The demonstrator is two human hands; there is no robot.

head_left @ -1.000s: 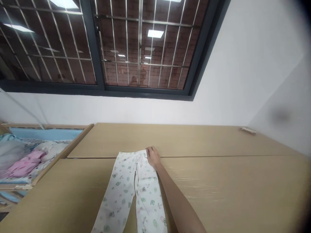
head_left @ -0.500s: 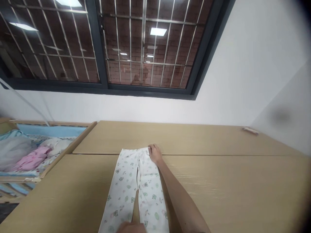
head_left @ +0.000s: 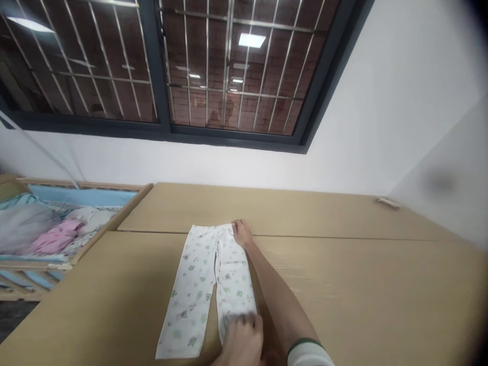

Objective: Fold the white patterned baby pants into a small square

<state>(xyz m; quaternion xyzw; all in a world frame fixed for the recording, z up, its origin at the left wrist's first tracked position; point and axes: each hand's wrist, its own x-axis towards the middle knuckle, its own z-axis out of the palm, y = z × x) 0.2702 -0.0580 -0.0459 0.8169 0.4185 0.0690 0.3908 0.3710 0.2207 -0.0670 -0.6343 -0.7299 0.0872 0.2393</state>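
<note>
A pair of white children's trousers, printed with small green and pink figures, lies flat with the waistband pointing away from me. At the waistband's right corner, my right hand has its fingers closed on the fabric. My left hand is over the lower end of the right trouser leg, covering its hem. Its fingers look bent but are smeared by motion, so their grip is unclear. The left trouser leg lies spread, its hem in full sight.
The trousers rest on a wide tan board surface with a seam across it. A wooden cot with bedding and a pink cloth adjoins at left. A small pale object lies at the far right corner. A barred window is above.
My left hand has moved from between the trouser legs to the right leg's lower end. My right hand stays at the waistband corner. The view has shifted slightly.
</note>
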